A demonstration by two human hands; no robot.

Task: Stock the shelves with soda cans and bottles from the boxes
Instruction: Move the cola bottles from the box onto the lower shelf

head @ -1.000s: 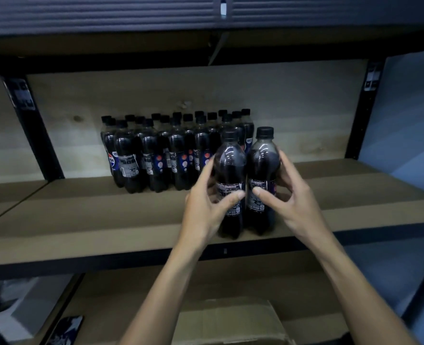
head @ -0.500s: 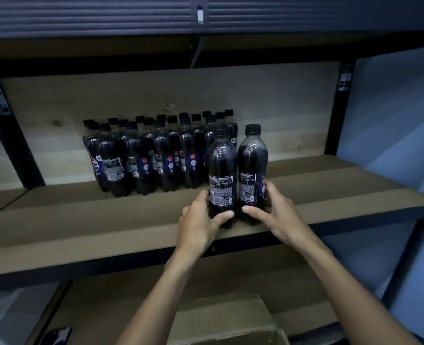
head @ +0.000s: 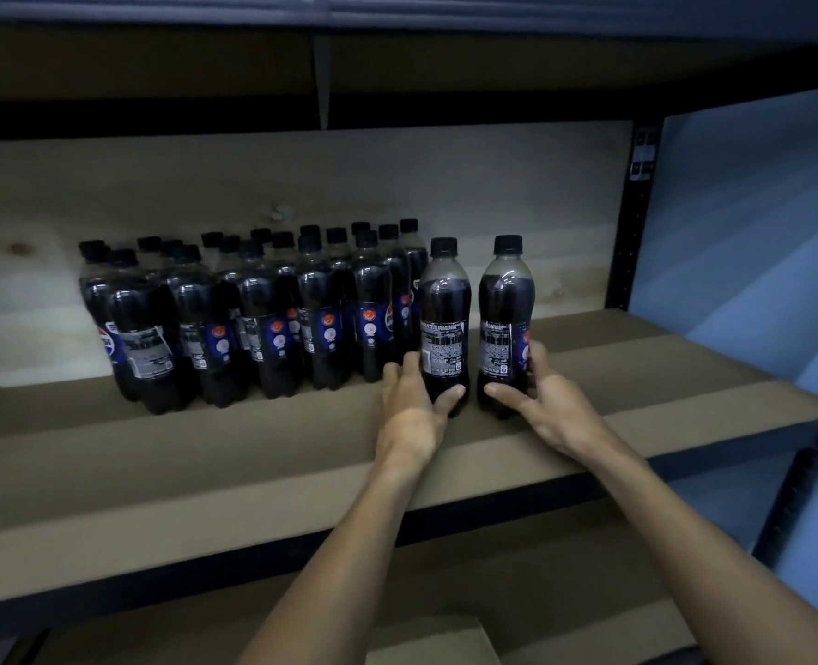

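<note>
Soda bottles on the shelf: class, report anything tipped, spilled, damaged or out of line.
Nothing stands out. The stocked bottles stand upright and capped on the shelf; the left hand grips the left bottle, the right hand the right bottle, both upright beside them. No spill shows.

Left of the left hand (head: 409, 410), rear bottles (head: 336, 235) show only caps; the cardboard box (head: 435, 645) well below that hand is cropped by the bottom edge.

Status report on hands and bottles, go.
Left hand grips left bottle; right hand grips right bottle. Both upright on shelf, beside stocked bottles. Nothing blocking.
</note>
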